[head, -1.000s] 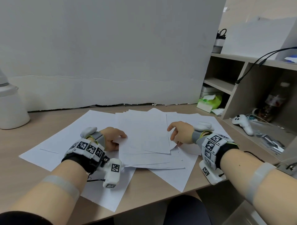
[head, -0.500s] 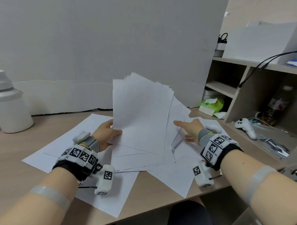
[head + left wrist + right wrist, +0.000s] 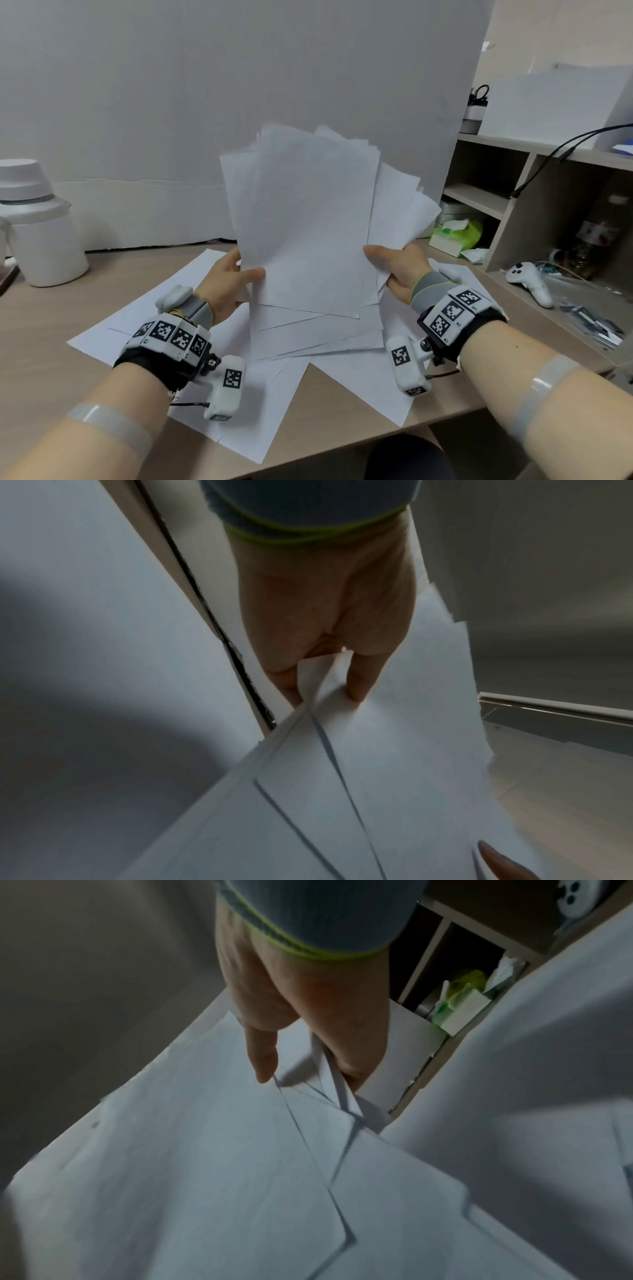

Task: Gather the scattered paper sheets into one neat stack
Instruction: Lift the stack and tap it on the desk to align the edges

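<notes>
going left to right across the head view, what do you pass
White lidded plastic jug → left hand → fanned bundle of white paper sheets held upright → right hand → green tissue pack → white game controller

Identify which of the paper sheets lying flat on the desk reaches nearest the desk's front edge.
The large sheet under the left wrist: its corner nearly reaches the desk edge, while the sheet near the right wrist stops farther back.

Hands: two, left hand (image 3: 224, 284) and right hand (image 3: 399, 270)
Flask (image 3: 37, 222): one
Game controller (image 3: 527, 279): one
Tissue pack (image 3: 455, 236): one
</notes>
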### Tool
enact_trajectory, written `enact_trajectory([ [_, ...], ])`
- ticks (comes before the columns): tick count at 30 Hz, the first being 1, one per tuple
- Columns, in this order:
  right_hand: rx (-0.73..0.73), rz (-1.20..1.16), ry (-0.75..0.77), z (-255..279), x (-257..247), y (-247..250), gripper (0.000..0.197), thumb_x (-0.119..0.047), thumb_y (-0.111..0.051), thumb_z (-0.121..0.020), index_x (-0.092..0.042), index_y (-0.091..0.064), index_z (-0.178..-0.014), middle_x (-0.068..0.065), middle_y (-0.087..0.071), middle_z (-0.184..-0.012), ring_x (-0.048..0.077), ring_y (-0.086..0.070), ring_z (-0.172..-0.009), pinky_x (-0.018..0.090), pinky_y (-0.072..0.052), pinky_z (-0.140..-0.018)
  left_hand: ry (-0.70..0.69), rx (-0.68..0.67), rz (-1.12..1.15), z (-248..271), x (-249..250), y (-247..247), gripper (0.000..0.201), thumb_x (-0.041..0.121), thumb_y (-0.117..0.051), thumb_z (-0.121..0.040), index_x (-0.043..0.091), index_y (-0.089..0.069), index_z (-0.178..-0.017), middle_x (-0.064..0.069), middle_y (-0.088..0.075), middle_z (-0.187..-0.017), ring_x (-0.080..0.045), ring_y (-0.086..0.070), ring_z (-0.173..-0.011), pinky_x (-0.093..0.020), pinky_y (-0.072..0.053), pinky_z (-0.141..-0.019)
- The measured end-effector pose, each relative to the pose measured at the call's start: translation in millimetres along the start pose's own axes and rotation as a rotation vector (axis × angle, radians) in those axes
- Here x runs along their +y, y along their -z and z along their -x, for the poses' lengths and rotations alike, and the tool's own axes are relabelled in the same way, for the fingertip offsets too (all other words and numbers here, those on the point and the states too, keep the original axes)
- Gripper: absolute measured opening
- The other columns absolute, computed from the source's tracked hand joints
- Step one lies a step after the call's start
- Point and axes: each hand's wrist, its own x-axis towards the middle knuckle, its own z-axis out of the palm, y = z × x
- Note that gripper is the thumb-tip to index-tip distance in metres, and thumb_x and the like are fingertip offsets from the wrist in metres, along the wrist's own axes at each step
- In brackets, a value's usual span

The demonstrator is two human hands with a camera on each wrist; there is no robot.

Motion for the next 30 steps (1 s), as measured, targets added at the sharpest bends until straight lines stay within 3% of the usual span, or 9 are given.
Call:
enact_trajectory([
  [2, 0.057, 0.051, 0.112, 0, -11, -3, 0.068, -0.015, -0.091, -0.064, -0.004, -0.054, -0.119, 0.010, -0.068, -0.110, 0.028, -0.066, -0.104, 0.045, -0.053, -0.097, -0.035, -0.004, -0.012, -2, 6, 2, 0.046, -0.012, -0.060, -0.088, 0.017, -0.062, -0.125, -0.009, -0.074, -0.113, -0.034, -0.069, -0.102, -0.043, -0.057, -0.082],
  [4, 0.087, 0.048, 0.217, 4, -27, -7, 0.055, -0.014, -0.090, -0.063, -0.005, -0.060, -0.108, 0.010, -0.071, -0.101, 0.028, -0.070, -0.097, 0.047, -0.057, -0.091, -0.090, 0.012, -0.041, -3, 17, 0, 0.046, -0.009, -0.068, -0.079, 0.011, -0.063, -0.120, -0.010, -0.074, -0.112, -0.036, -0.068, -0.109, -0.043, -0.057, -0.086],
  [6, 0.094, 0.030, 0.304, 8, -41, -13, 0.050, -0.019, -0.091, -0.057, -0.008, -0.065, -0.098, 0.010, -0.074, -0.096, 0.030, -0.072, -0.091, 0.050, -0.059, -0.085, -0.163, 0.030, -0.098, -5, 31, -3, 0.045, 0.000, -0.069, -0.068, 0.014, -0.066, -0.111, -0.009, -0.075, -0.111, -0.034, -0.069, -0.108, -0.045, -0.055, -0.093],
  [10, 0.061, 0.079, 0.419, 26, -50, -24, 0.024, -0.003, -0.081, -0.074, -0.016, -0.061, -0.081, 0.001, -0.069, -0.081, 0.020, -0.068, -0.075, 0.041, -0.059, -0.077, -0.269, 0.060, -0.283, -4, 54, -9, 0.052, 0.025, -0.073, -0.058, 0.019, -0.069, -0.109, -0.003, -0.075, -0.109, -0.024, -0.071, -0.103, -0.046, -0.055, -0.095],
  [13, 0.022, 0.129, 0.424, 31, -35, -26, 0.020, -0.002, -0.078, -0.076, -0.015, -0.065, -0.082, 0.002, -0.071, -0.081, 0.021, -0.068, -0.074, 0.041, -0.060, -0.082, -0.298, 0.088, -0.393, -2, 49, -14, 0.027, 0.009, -0.069, -0.077, 0.029, -0.068, -0.095, 0.006, -0.075, -0.097, -0.015, -0.070, -0.091, -0.040, -0.057, -0.090],
  [17, 0.021, 0.136, 0.399, 32, -26, -25, 0.022, -0.003, -0.077, -0.079, -0.017, -0.060, -0.079, -0.001, -0.068, -0.078, 0.020, -0.066, -0.074, 0.037, -0.058, -0.081, -0.329, 0.080, -0.485, -2, 33, -15, 0.032, 0.003, -0.064, -0.087, 0.035, -0.068, -0.091, 0.024, -0.074, -0.083, 0.005, -0.067, -0.080, -0.027, -0.052, -0.078],
  [21, 0.018, 0.148, 0.398, 31, -35, -25, 0.024, -0.007, -0.082, -0.075, -0.017, -0.061, -0.082, 0.001, -0.070, -0.083, 0.022, -0.068, -0.079, 0.041, -0.059, -0.084, -0.360, 0.122, -0.450, -3, 43, -13, 0.019, 0.025, -0.074, -0.079, 0.034, -0.071, -0.095, 0.013, -0.075, -0.098, -0.006, -0.070, -0.092, -0.031, -0.055, -0.084],
  [26, -0.045, 0.162, 0.451, 36, -41, -27, 0.030, -0.004, -0.081, -0.075, -0.020, -0.058, -0.087, -0.002, -0.070, -0.085, 0.015, -0.069, -0.077, 0.036, -0.059, -0.080, -0.447, 0.189, -0.321, -5, 60, -14, 0.041, 0.015, -0.081, -0.081, 0.017, -0.066, -0.119, 0.007, -0.075, -0.106, -0.005, -0.072, -0.095, -0.025, -0.057, -0.082],
  [30, -0.046, 0.193, 0.442, 38, -35, -34, 0.034, -0.009, -0.079, -0.070, -0.020, -0.062, -0.098, 0.003, -0.075, -0.097, 0.024, -0.073, -0.089, 0.042, -0.061, -0.081, -0.504, 0.202, -0.355, -3, 54, -26, 0.049, 0.006, -0.080, -0.079, 0.012, -0.057, -0.122, 0.006, -0.070, -0.110, 0.009, -0.067, -0.093, -0.010, -0.052, -0.078],
])
